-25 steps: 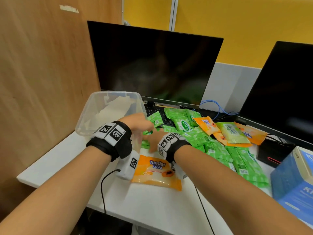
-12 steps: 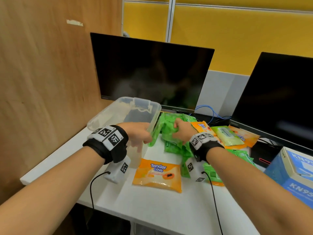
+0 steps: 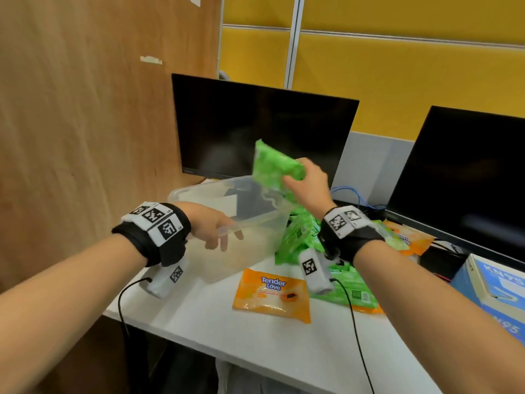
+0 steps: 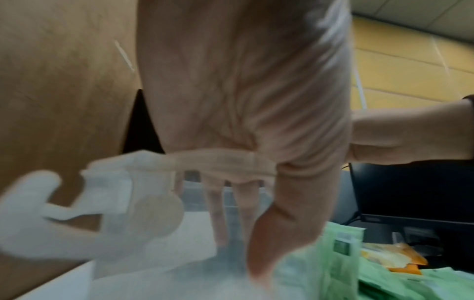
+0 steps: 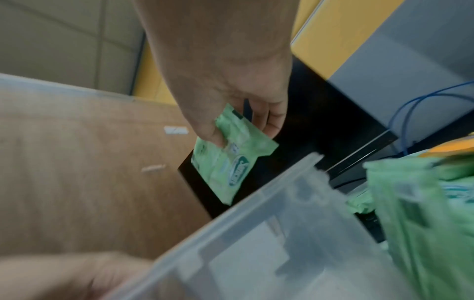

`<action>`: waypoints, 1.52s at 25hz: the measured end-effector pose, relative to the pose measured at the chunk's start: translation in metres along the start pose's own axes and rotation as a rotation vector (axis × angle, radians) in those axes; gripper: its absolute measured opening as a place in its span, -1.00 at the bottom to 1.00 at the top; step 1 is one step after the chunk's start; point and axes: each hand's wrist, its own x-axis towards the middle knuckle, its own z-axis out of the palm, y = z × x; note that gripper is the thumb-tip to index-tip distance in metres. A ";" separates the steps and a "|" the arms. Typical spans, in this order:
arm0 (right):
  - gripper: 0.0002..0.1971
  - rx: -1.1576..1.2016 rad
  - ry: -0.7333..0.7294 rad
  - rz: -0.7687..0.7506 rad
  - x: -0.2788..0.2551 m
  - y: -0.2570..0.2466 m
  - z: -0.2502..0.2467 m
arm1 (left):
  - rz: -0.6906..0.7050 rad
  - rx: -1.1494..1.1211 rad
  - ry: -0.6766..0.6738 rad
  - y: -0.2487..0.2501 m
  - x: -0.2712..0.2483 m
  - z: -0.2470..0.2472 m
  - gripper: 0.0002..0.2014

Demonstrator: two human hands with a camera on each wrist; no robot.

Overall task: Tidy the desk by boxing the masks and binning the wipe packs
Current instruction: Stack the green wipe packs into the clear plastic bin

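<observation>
One green plastic wipe pack (image 3: 274, 167) held above one clear plastic bin (image 3: 255, 223).
Right hand (image 3: 308, 186) grips the pack, long axis near upright; left hand (image 3: 211, 223) grips the tilted bin's rim; one orange pack (image 3: 271, 294) lies on the tabletop (image 3: 255, 351).

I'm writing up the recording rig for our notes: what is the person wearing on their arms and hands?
Both forearms are bare, with no sleeves or gloves. The left hand and right hand each have a black wrist strap carrying white square tiles printed with black fiducial markers. Under each wrist hangs a small white camera block with another marker, and a thin black cable trails from it off the desk.
</observation>
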 end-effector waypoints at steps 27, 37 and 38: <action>-0.70 -0.316 -0.108 0.014 0.022 -0.014 0.098 | -0.639 -0.326 0.623 -0.043 0.050 -0.007 -0.44; -0.66 -0.416 -0.477 0.589 -0.002 0.107 0.026 | -0.616 -0.352 0.648 -0.043 0.057 -0.011 -0.44; -0.66 -0.328 -0.444 0.614 -0.001 0.106 0.030 | -0.619 -0.355 0.656 -0.043 0.056 -0.011 -0.43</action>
